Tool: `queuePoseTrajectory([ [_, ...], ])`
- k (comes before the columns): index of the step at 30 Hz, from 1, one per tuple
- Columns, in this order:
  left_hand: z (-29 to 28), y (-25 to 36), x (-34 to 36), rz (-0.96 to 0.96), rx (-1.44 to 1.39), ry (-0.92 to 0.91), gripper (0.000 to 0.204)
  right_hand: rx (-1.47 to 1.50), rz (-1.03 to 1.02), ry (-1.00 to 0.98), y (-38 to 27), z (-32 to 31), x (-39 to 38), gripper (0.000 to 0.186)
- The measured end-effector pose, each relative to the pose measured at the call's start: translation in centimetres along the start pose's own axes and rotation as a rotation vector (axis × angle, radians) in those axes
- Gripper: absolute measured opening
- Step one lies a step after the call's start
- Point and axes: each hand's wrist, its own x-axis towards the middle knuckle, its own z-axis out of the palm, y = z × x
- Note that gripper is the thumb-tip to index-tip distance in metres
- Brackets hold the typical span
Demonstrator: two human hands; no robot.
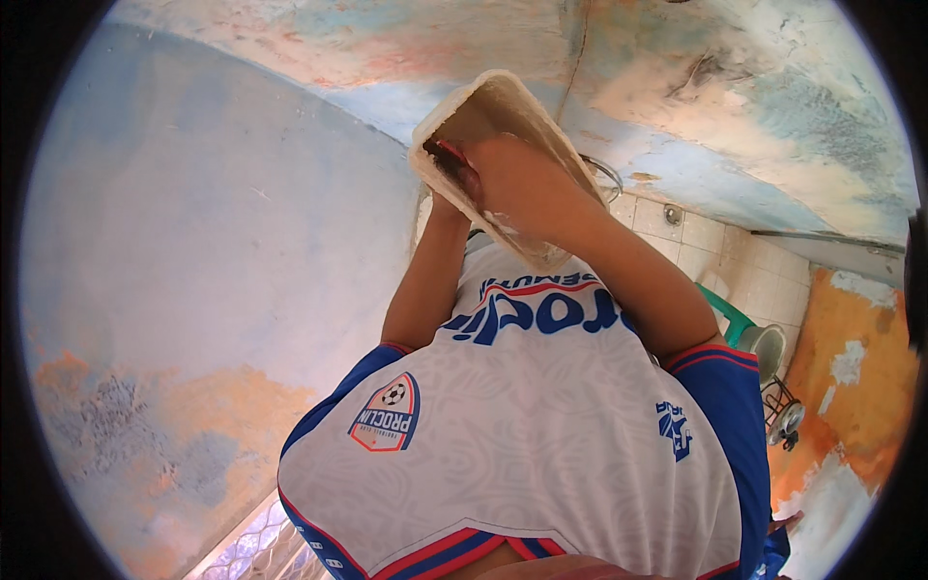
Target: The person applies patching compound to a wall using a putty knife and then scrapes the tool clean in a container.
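A cream, rectangular, box-like container (498, 81) with a rough, smeared rim is tilted in front of my chest, its mouth facing up toward me. My left hand (451, 207) reaches behind its left side and holds it up; the container hides the fingers. Inside the container is my right hand (512, 179), curled near the left inner wall. A bit of something red (449, 149) shows by its fingertips, too covered to name. The bottom of the container is dark and mostly blocked by that hand.
Patchy painted walls (213, 193) stand close on the left and ahead. To the right are white tiles (696, 232), a round metal rim (605, 176), a green plastic piece (727, 317), a pale bucket (769, 350) and a wire rack (779, 411). A metal grille (249, 551) shows at lower left.
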Motion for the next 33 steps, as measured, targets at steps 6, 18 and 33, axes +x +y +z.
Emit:
queuePoseTrajectory([
  [6, 1.8, 1.5, 1.0, -0.143, -0.135, 0.098, 0.067, -0.085, 0.071, 0.174, -0.7, 0.2, 0.8, 0.033],
  [18, 0.6, 7.3, 3.5, -0.128, -0.039, 0.047, 0.079, -0.110, -0.009, 0.007, -3.6, 2.5, 6.6, 0.025],
  [33, -4.9, 13.9, 7.1, -0.250, -0.091, 0.100, 0.083, -0.058, -0.009, -0.015, -8.7, 4.9, 13.8, 0.029],
])
